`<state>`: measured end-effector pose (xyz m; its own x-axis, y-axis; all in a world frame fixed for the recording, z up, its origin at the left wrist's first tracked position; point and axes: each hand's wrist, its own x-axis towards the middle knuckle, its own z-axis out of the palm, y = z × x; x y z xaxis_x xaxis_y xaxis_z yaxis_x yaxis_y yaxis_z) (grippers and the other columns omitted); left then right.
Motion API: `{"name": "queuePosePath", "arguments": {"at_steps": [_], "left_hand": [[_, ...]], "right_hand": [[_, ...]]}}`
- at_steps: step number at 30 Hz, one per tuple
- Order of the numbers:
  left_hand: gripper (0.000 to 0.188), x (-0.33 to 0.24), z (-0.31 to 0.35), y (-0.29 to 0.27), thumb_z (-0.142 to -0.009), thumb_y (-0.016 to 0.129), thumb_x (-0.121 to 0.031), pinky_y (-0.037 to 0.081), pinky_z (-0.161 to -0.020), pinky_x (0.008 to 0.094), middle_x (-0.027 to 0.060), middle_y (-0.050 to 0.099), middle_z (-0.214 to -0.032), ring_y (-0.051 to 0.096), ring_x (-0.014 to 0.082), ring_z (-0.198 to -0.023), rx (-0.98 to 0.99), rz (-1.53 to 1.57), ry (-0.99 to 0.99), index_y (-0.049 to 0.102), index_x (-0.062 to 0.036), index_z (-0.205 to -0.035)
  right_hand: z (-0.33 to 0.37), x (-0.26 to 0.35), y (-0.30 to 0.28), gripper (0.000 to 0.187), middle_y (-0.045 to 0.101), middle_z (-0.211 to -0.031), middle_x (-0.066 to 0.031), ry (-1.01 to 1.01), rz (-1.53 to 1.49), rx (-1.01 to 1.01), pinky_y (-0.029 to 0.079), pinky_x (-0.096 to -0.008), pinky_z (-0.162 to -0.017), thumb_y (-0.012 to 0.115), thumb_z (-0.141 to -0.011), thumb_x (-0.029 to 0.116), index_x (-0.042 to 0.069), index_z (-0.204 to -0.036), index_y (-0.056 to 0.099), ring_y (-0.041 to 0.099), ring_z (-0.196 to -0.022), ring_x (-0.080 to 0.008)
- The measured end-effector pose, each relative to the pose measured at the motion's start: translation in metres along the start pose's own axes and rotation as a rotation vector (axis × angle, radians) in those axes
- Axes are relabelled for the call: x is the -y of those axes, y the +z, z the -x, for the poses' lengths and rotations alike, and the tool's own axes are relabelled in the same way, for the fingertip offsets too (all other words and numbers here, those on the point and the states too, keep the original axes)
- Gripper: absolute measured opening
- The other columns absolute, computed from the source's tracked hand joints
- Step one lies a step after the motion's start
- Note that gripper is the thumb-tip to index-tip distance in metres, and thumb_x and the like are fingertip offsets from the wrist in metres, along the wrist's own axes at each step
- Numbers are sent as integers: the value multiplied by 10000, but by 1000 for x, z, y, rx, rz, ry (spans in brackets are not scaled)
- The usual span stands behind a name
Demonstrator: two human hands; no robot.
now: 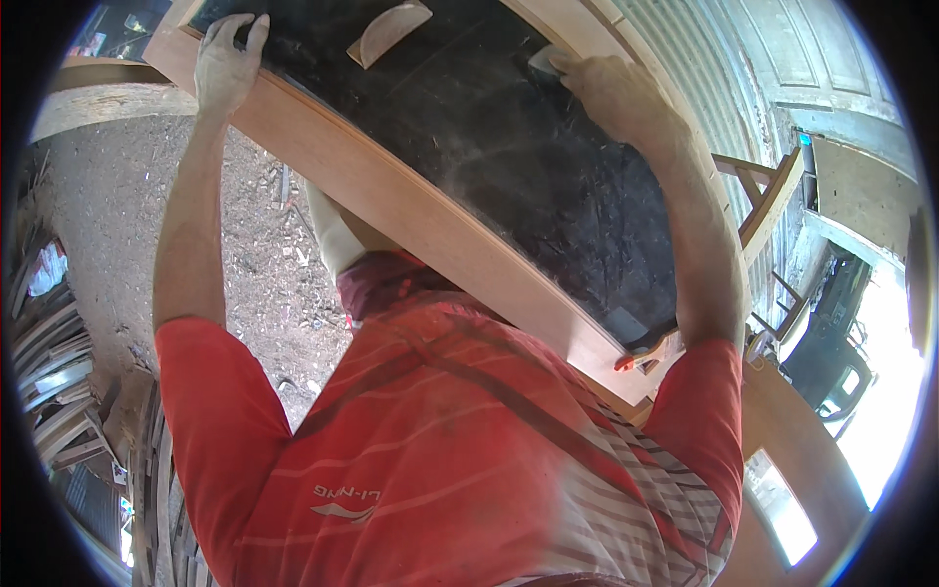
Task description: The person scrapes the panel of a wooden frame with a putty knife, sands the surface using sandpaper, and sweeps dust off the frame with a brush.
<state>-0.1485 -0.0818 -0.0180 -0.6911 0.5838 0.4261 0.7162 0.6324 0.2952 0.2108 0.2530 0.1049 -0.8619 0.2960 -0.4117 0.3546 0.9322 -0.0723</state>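
Panel (489, 176), dark and dust-hazed, set inside a pale wooden frame (391, 201); far end cut off by the upper rim of the view, right-hand edge partly hidden under the right forearm. At the panel's far left corner, left hand (225, 73) over the frame, thumb and forefinger curled with a small gap between the tips, other fingers hard to separate; cannot tell whether gripping the wood or only resting on it. Near the far right edge, right hand (616, 93) clamped on a small pale piece (541, 61), mostly covered by the fingers, only one end showing over the dark surface; cannot tell its kind. Between the two, toward the cut-off end, a half-moon piece (393, 32) lying on the panel. At the near right corner, a grey patch (623, 321), too faint to tell whether loose or fixed; just beside it, a small orange-red object (625, 363), unclear in shape. Left of the frame, littered floor (108, 196); beyond, stacked wood strips (68, 372), cropped by the dark rim.
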Motion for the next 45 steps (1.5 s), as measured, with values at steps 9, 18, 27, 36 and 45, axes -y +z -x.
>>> {"name": "queuePosePath", "arguments": {"at_steps": [9,18,27,36,45], "left_hand": [[429,9,1,2,-1017,684,-454,505,-1063,420,135,722,-1289,657,331,-1237,-26,10,38,762,-81,-1213],[453,16,-1,-1,-1023,668,-467,503,-1055,427,143,706,-1323,649,336,-1253,27,21,-37,753,-82,-1245],[512,-7,-3,1,-1025,649,-522,491,-1078,412,142,688,-1358,635,337,-1282,59,-7,-89,734,-91,-1289],[527,-1,-4,6,-1023,639,-542,486,-1086,414,147,690,-1356,634,331,-1287,56,20,-93,734,-98,-1289],[310,-47,3,-21,-1023,670,-326,529,-954,478,180,705,-1134,666,406,-1097,-40,-27,-63,721,-32,-1107]], "right_hand": [[-12,1,2,371,756,-1037,-245,-36,25,-50,563,-516,-906,590,-1069,239,211,-1428,680,724,-998,-437],[44,-17,47,400,698,-908,-275,-26,-43,-18,544,-569,-804,579,-1071,195,166,-1469,588,711,-903,-458],[136,-14,60,369,664,-964,-231,108,-50,46,564,-563,-733,584,-1077,242,185,-1442,591,717,-818,-447],[92,1,44,339,690,-957,-231,44,40,18,583,-543,-782,578,-1067,219,166,-1402,599,741,-874,-419],[110,-7,35,283,700,-938,-227,39,126,114,583,-537,-765,568,-1066,210,149,-1340,612,738,-880,-417]]}}
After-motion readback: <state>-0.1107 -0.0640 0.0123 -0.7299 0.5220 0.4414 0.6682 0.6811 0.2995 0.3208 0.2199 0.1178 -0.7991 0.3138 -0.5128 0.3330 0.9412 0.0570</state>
